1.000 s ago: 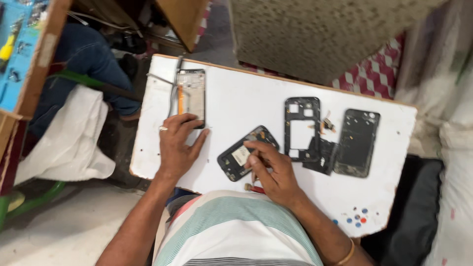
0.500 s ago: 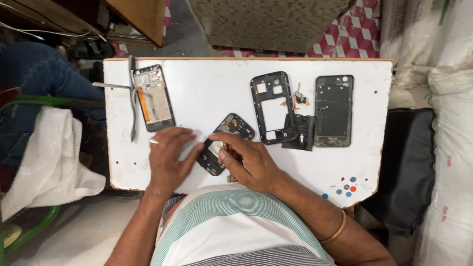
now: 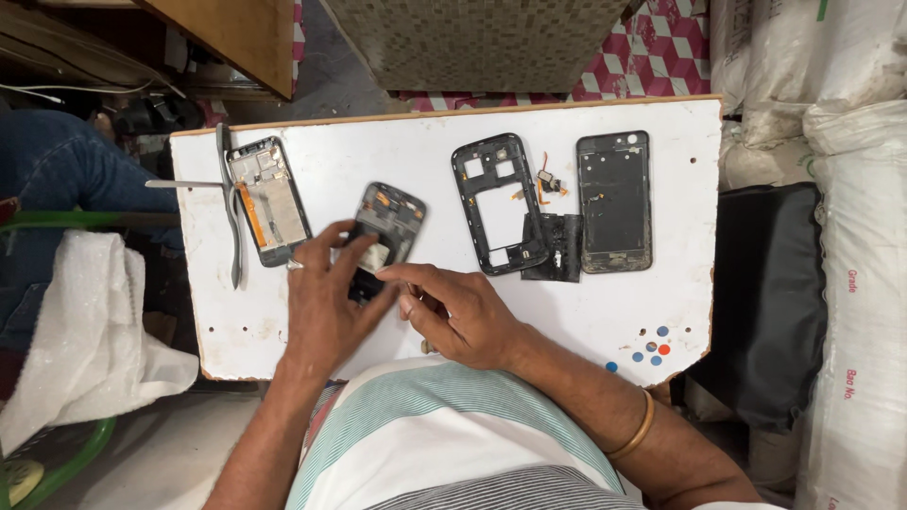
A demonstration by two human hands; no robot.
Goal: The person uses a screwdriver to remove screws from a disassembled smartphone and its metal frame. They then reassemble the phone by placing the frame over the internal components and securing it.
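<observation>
White board [image 3: 453, 151] lies across my lap as a work surface, with sacks, a dark cushion and a red-and-white checked cloth around it.

Nearest to me, at the board's near edge, my left hand [image 3: 326, 307] rests flat-ish on the board with the fingers curled up around the lower end of an opened phone [image 3: 383, 231], thumb and forefinger pinching its left side. My right hand [image 3: 463, 316] lies just beside it, touching the board, its forefinger and thumb narrowed to a pinch at the phone's lower right corner, on a pale patch inside the body; whether something small sits between those fingertips I cannot tell. The phone lies tilted, its top leaning to the right, insides facing up. A gold bangle [image 3: 638, 425] sits on my right wrist.

Right of the phone, a few coloured dots [image 3: 647, 349] mark the board's near right corner.

Farther out, left of the phone, a screen panel [image 3: 269, 198] with an orange strip lies face down, and metal tweezers [image 3: 227, 203] lie just beside it at the board's left edge. Right of the phone lies an empty black frame [image 3: 498, 203], with a small black square piece [image 3: 556, 247] touching its lower right corner. Small loose parts [image 3: 548, 179] sit between the frame and a black back cover [image 3: 614, 200], which lies farthest right.
</observation>
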